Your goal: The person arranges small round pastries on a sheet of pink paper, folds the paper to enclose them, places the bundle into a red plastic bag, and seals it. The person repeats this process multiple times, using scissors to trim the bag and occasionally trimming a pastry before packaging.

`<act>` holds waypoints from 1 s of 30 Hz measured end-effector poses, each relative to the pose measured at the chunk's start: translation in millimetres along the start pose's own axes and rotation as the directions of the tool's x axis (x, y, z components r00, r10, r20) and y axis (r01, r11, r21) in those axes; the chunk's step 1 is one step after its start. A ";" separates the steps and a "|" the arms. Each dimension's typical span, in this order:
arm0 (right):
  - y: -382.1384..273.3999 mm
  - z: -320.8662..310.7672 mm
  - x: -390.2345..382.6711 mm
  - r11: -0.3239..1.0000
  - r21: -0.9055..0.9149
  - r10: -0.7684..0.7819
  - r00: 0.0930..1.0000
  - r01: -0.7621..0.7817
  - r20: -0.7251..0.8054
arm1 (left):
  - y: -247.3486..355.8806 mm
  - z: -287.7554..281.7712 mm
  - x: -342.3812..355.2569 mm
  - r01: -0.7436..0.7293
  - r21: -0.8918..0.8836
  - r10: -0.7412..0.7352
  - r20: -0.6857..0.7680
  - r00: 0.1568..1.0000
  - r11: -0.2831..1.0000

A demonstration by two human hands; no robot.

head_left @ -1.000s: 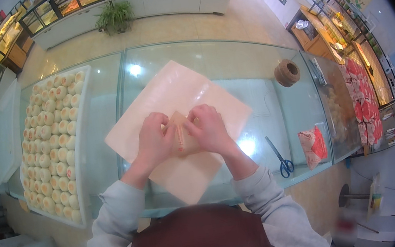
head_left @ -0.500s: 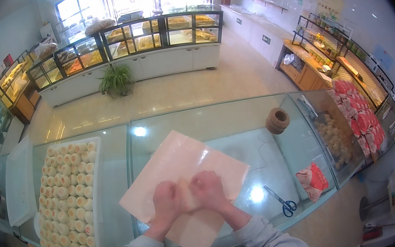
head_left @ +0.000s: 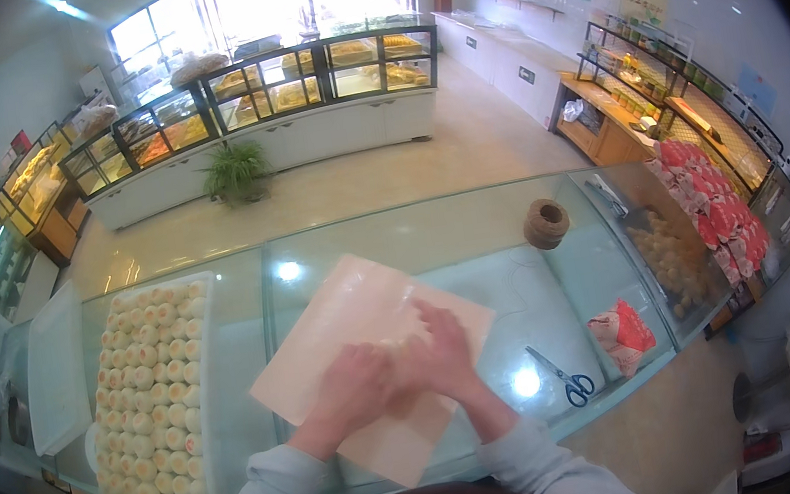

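Observation:
A square sheet of pinkish wrapping paper (head_left: 325, 323) lies cornerwise on the glass counter in front of me. Over its middle, my left hand (head_left: 358, 381) is closed with the fingers curled inward. Close beside it, my right hand (head_left: 440, 350) bends its fingers over the paper, its knuckles toward the far right corner. Something pale (head_left: 401, 345) shows between the two hands; it is blurred and mostly covered, so its kind cannot be made out. To the left stands a white tray (head_left: 212, 343) filled with rows of round pale pastries (head_left: 148, 393), some with reddish marks on top.
Right of the paper lie dark-handled scissors (head_left: 565, 380) and a red-and-white packet (head_left: 622, 338). A brown twine roll (head_left: 545, 224) stands farther back, its loose strand on the glass. Red-and-white packages (head_left: 713, 212) are piled at the right. Display cases (head_left: 272, 87) stand across the room.
Both hands were side by side as fists around a pale shape. Now the left has shifted slightly right, while the right has turned and reached farther forward. The view has tilted a little.

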State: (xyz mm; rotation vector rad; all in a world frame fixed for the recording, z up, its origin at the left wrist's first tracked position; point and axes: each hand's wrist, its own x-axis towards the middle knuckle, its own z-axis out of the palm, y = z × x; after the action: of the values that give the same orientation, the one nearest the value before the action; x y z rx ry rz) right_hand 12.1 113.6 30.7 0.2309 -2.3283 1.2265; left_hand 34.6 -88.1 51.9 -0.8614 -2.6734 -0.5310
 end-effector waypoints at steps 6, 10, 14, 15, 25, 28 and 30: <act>1.5 -79.0 -51.2 0.838 -0.485 0.477 0.766 -0.249 0.430 | 32.5 -7.2 -4.9 -0.037 0.123 0.037 0.004 0.999 0.992; 34.1 -38.9 -70.1 0.868 -0.419 0.387 0.890 -0.265 0.240 | 36.0 16.5 -1.3 0.145 0.048 -0.142 -0.059 0.988 0.988; 50.4 -0.7 -80.0 0.897 -0.379 0.305 0.938 -0.225 0.163 | 35.5 34.0 -0.4 0.160 0.024 -0.152 -0.199 0.968 0.987; 47.8 4.3 -84.5 0.930 -0.330 0.195 0.978 -0.159 0.079 | 37.2 35.8 0.6 0.169 0.019 -0.162 -0.198 0.967 0.985; 41.6 0.9 -49.3 0.820 0.218 0.484 0.845 -0.529 0.228 | 40.7 41.9 11.5 0.216 -0.076 -0.229 -0.375 0.899 0.973; 32.2 -10.1 -42.3 0.953 0.110 0.222 0.900 -0.281 0.374 | 35.4 46.0 10.7 0.215 -0.124 -0.247 -0.389 0.887 0.969; 24.0 -15.8 -45.4 0.996 0.005 0.073 0.883 -0.085 0.463 | 32.5 48.0 7.9 0.222 -0.182 -0.275 -0.365 0.890 0.958</act>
State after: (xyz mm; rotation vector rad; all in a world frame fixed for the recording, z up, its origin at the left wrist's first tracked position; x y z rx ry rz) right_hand 47.9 136.9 -1.9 0.4903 -2.7512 1.3586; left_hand 40.8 -39.2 20.3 -0.3870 -2.4072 -0.8544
